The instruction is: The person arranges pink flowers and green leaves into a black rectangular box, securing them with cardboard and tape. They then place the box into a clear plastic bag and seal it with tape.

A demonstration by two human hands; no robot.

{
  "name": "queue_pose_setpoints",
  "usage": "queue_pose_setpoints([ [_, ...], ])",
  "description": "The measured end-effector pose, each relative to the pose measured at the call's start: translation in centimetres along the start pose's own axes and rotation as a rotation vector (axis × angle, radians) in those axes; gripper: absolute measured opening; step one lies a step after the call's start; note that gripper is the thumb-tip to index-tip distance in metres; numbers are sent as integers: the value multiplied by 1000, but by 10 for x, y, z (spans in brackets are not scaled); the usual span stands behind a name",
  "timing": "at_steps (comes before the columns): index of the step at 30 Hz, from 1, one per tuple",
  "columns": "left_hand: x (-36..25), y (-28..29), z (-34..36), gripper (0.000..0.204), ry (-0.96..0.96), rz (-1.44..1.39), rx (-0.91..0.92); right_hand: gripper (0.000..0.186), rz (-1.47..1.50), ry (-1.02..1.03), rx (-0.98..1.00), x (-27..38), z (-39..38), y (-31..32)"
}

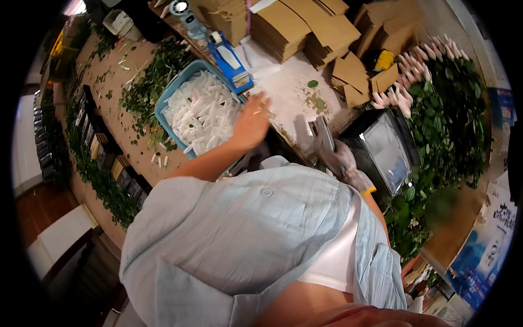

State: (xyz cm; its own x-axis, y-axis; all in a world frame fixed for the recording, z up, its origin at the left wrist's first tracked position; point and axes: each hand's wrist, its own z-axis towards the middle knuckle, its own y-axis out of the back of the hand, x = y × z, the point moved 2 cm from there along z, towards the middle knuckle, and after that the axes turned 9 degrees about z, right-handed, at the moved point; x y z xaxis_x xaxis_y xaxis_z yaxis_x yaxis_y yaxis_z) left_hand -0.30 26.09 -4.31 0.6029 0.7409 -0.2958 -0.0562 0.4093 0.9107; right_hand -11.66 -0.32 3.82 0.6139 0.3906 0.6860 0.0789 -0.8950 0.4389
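Your left hand (pixel 251 124), bare, is by the near right edge of the light-blue plastic basket (pixel 163 126) of short white tubes (pixel 204 111). Fingers reach forward, blurred at the tips; the palm side is turned away, so I can't tell whether it's gripping anything. Forearm crosses the basket's near right corner and hides part of it.

Your right hand (pixel 344 163), in a grey glove with a yellow cuff edge, is closed around the lower end of a flat grey metallic-looking piece (pixel 322 132). That piece points up over the white tabletop (pixel 291 90); its kind is hard to make out, and your grip covers its base.

Blue tape dispenser (pixel 230 61) stands just beyond your left fingertips, against the basket's right side. Black box with a clear shiny film face (pixel 385 155) is tilted just right of your glove. Stacked brown cardboard pieces (pixel 305 27) run along the far side, some cut off by the top edge. Yellow item (pixel 384 60) among the cardboard: too small to identify.

Leafy green stems with pale pink tips (pixel 444 103) are heaped at right, lower part blurred. Your light-blue shirt (pixel 239 218) blocks everything below.
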Motion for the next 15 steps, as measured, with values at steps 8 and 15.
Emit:
queue_pose_setpoints([
  [8, 33, -89, 141, 50, 779, 295, -163, 33, 256, -344, 190, 14, 85, -40],
  [15, 20, -38, 14, 29, 47, -51, 25, 27, -160, 458, 111, 122, 58, -58],
])
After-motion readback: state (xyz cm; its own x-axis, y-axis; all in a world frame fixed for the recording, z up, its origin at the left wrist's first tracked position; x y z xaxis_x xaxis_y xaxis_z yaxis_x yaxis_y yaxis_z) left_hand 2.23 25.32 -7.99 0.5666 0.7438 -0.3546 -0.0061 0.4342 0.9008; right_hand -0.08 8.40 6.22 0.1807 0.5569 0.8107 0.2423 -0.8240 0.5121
